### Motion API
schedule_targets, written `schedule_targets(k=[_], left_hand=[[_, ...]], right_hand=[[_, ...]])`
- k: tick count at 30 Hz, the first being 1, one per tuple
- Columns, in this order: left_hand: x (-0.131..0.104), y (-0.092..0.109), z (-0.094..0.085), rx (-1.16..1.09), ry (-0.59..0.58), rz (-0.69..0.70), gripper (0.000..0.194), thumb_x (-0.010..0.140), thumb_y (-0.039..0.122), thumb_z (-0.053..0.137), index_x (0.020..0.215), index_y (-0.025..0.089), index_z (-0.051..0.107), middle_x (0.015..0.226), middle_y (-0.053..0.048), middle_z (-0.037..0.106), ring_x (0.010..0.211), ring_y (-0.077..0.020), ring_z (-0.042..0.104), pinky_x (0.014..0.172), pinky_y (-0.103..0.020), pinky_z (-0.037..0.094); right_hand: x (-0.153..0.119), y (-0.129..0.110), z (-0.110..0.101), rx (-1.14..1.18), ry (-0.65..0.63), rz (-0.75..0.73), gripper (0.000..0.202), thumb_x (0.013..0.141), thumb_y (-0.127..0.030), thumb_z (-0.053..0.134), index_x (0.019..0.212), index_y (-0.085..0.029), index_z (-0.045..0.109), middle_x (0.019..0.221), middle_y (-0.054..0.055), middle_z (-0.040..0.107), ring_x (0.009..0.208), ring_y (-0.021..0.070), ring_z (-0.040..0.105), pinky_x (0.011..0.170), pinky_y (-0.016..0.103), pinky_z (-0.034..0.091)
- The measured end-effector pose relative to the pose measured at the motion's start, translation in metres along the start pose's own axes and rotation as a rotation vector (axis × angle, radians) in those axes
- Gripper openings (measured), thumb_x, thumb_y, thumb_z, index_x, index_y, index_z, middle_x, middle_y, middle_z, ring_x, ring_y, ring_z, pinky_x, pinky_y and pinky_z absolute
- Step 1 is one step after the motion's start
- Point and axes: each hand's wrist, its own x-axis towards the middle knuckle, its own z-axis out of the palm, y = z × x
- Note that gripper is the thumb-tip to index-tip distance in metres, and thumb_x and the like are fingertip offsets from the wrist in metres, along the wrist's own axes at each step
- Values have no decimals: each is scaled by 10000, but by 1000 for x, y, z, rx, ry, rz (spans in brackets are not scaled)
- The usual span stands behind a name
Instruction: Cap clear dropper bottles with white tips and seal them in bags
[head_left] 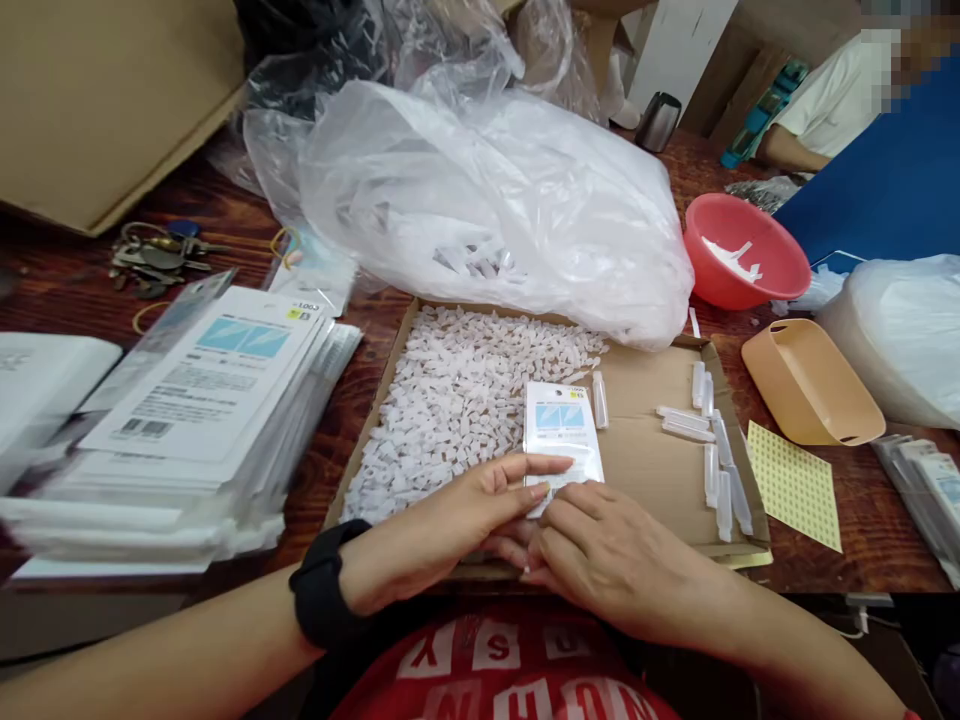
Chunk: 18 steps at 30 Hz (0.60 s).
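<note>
A white printed packet [564,412] with a blue picture and a small yellow label is upright in front of me, over the cardboard tray [637,365]. My left hand [484,500] grips it, thumb and index finger lying across its lower part. My right hand [604,540] is closed at the packet's bottom edge, fingers bent inward. What those fingers pinch is hidden. Many small white plastic pieces [450,400] are heaped in the tray's left half. One clear plastic tube [600,400] lies beside the packet, and several more tubes [718,440] lie along the tray's right side.
A stack of similar packets [202,390] stands left, with keys [161,255] behind. A large plastic bag [510,200] overhangs the tray's back edge. Rightward are a red bowl [742,220], a tan bin [814,385] and a yellow sticker sheet [795,485]. Another person's arm [795,150] shows far right.
</note>
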Motion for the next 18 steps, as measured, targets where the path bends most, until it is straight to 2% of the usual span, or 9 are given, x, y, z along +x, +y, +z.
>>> schedule_targets(k=[3, 5, 7, 8, 10, 13, 15, 18], left_hand=[[-1, 0, -7, 9, 58, 27, 549, 937, 465, 830, 1400, 210, 683, 1096, -68, 813, 899, -168, 790, 752, -236, 600], [-1, 3, -10, 6, 95, 40, 555, 907, 476, 858, 1369, 215, 697, 1217, -83, 806, 1006, -208, 803, 826, -279, 626], [-2, 6, -10, 7, 109, 36, 556, 897, 471, 867, 1354, 205, 697, 1271, -99, 798, 1046, -235, 809, 867, -315, 640], [-3, 8, -8, 5, 116, 31, 535, 907, 447, 861, 1349, 194, 698, 1253, -105, 805, 1039, -237, 814, 865, -317, 643], [-3, 12, -3, -9, 136, 17, 456, 951, 357, 821, 1352, 177, 700, 1141, -100, 829, 989, -217, 821, 821, -288, 637], [-2, 19, 2, -24, 124, 36, 384, 997, 250, 750, 1377, 197, 718, 954, -57, 834, 818, -153, 799, 720, -226, 596], [0, 22, 3, -39, 96, 67, 362, 1015, 232, 717, 1376, 210, 735, 856, -24, 810, 726, -127, 761, 732, -231, 592], [-1, 24, 4, -4, 114, 95, 340, 1042, 201, 649, 1364, 227, 754, 814, 5, 785, 666, -105, 717, 726, -232, 578]], right_hand=[[-10, 8, -21, 334, 42, 36, 250, 1106, -420, 558, 988, -214, 637, 918, 10, 699, 869, 145, 651, 806, 266, 544], [-21, 21, -37, 525, 155, 128, 231, 1122, -428, 512, 1001, -248, 593, 936, -2, 696, 879, 119, 670, 788, 225, 547], [-30, 36, -52, 496, 310, 277, 155, 1125, -370, 518, 1017, -269, 567, 953, 2, 690, 911, 132, 680, 803, 246, 545], [-33, 43, -56, 419, 340, 344, 104, 1108, -329, 563, 1021, -273, 570, 957, 4, 685, 927, 147, 677, 825, 266, 535], [-32, 51, -59, 303, 262, 361, 49, 1066, -258, 646, 1056, -276, 601, 972, 3, 689, 939, 163, 663, 854, 293, 503], [-17, 52, -47, 291, 75, 196, 89, 1059, -225, 657, 1134, -271, 642, 1005, 6, 715, 931, 161, 652, 851, 300, 469], [-6, 47, -35, 289, 41, 114, 78, 1076, -246, 633, 1147, -254, 664, 1010, 13, 733, 920, 163, 652, 829, 301, 461], [6, 41, -21, 229, 32, 73, 122, 1095, -307, 607, 1110, -230, 700, 981, 22, 752, 901, 180, 662, 802, 321, 457]])
